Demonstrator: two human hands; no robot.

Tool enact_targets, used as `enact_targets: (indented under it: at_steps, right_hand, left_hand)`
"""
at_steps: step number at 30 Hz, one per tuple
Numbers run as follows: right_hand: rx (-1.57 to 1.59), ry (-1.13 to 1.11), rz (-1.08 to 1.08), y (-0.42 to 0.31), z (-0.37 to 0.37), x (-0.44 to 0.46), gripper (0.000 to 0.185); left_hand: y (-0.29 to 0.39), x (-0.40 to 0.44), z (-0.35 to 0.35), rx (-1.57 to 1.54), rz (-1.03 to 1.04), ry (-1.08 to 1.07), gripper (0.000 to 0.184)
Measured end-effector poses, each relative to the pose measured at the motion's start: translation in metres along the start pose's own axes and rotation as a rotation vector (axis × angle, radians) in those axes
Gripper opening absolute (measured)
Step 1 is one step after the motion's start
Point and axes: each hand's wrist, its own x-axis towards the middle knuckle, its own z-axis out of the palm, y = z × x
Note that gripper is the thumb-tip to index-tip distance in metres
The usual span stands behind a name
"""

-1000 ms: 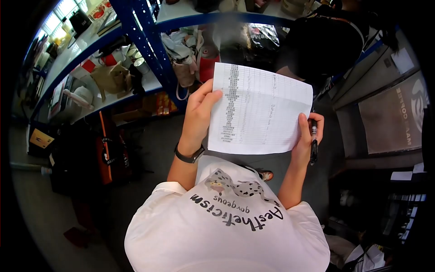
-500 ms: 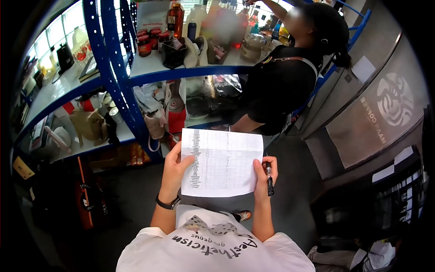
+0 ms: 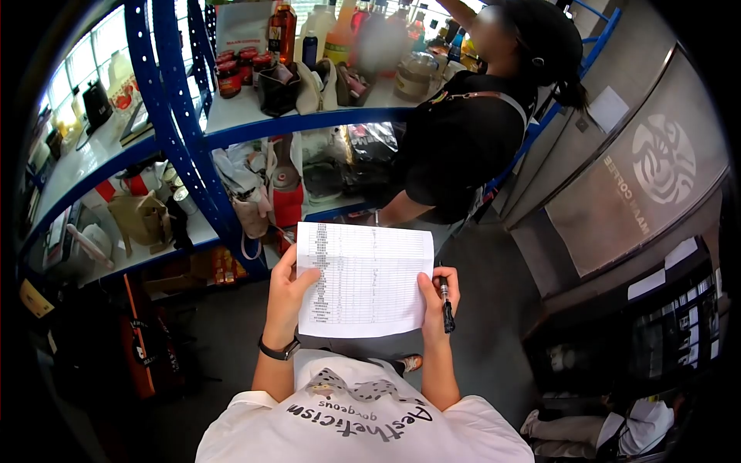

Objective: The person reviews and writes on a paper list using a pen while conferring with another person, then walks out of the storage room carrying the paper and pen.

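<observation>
Left fingers (image 3: 285, 261) partly hidden behind the illegible printed sheet (image 3: 363, 305)

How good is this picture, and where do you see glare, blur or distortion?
Head view: the window is overexposed at upper left; a hazy patch blurs some bottles; glare streaks the glossy black package; the blue shelf edges bow and the corners go black; the paper is well lit, its print too fine to read.

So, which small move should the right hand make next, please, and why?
Perhaps release the printed sheet with the right hand and bring the pen over it: that hand holds both, the pen sits outside the sheet's right edge, and the left hand grips the opposite edge.
</observation>
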Motion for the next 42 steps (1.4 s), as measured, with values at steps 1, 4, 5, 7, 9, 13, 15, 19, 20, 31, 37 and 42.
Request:
enact_targets:
  at_steps: [1, 4, 5, 7, 9, 13, 15, 19, 20, 31, 37, 42]
  right_hand:
    - [0.001, 0.003, 0.007, -0.001, 0.000, -0.001, 0.020]
    - [0.006, 0.009, 0.025, -0.001, 0.001, -0.002, 0.019]
    - [0.009, 0.008, 0.028, -0.001, 0.001, -0.003, 0.019]
    - [0.019, 0.006, 0.031, -0.001, 0.000, -0.003, 0.019]
    - [0.033, 0.003, 0.029, 0.001, 0.000, -0.004, 0.019]
    - [0.015, 0.014, 0.009, 0.004, -0.001, -0.003, 0.018]
    - [-0.032, 0.013, -0.038, 0.011, -0.004, -0.003, 0.018]
    - [-0.057, 0.030, -0.050, 0.004, -0.004, -0.005, 0.019]
    - [-0.051, 0.026, -0.062, 0.005, -0.005, -0.005, 0.019]
    - [0.010, 0.066, -0.038, -0.003, -0.003, -0.010, 0.017]
    - [0.015, 0.083, -0.041, -0.003, -0.007, -0.009, 0.017]
    - [0.034, 0.081, -0.052, -0.003, -0.009, -0.008, 0.017]
  left_hand:
    - [-0.001, 0.000, 0.000, -0.006, -0.004, -0.001, 0.039]
    - [-0.002, 0.000, 0.000, -0.006, -0.013, 0.005, 0.039]
    - [-0.002, 0.000, 0.000, -0.009, -0.015, 0.005, 0.038]
    - [-0.002, 0.000, 0.001, -0.013, -0.018, 0.002, 0.038]
    - [-0.003, 0.000, 0.000, -0.013, -0.018, -0.004, 0.038]
    - [-0.003, 0.001, 0.001, -0.015, -0.017, -0.015, 0.039]
    - [-0.003, 0.004, 0.004, -0.024, 0.027, -0.023, 0.039]
    - [-0.003, -0.001, 0.002, 0.016, 0.028, -0.006, 0.040]
    - [-0.001, -0.002, 0.002, 0.005, 0.029, -0.016, 0.039]
    - [0.010, -0.008, 0.008, 0.069, 0.090, -0.039, 0.036]
    - [0.009, -0.007, 0.010, 0.139, 0.095, -0.030, 0.035]
    - [0.009, -0.007, 0.013, 0.112, 0.074, -0.038, 0.033]
